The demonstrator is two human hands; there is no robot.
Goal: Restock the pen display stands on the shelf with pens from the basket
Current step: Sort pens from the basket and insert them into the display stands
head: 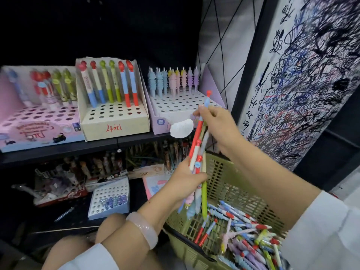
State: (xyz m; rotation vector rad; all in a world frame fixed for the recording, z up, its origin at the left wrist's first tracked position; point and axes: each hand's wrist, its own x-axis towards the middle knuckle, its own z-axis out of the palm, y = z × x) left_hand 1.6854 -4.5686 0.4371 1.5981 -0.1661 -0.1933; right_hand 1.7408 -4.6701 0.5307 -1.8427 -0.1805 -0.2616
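Our left hand grips a bundle of pens upright above the green basket, fingers curled round their middles. Our right hand pinches one red-and-blue pen near its top, its red cap poking up past the fingers while its lower part runs down into the bundle. Below both hands the basket holds a loose heap of more pens in red, blue, lilac and green. Just beyond our right hand, on the shelf, stands the lilac display stand with pastel pens only in its back rows. Left of it sits the beige stand, holding six pens at the back, and further left the pink stand, blurred. A pale bangle circles our left wrist.
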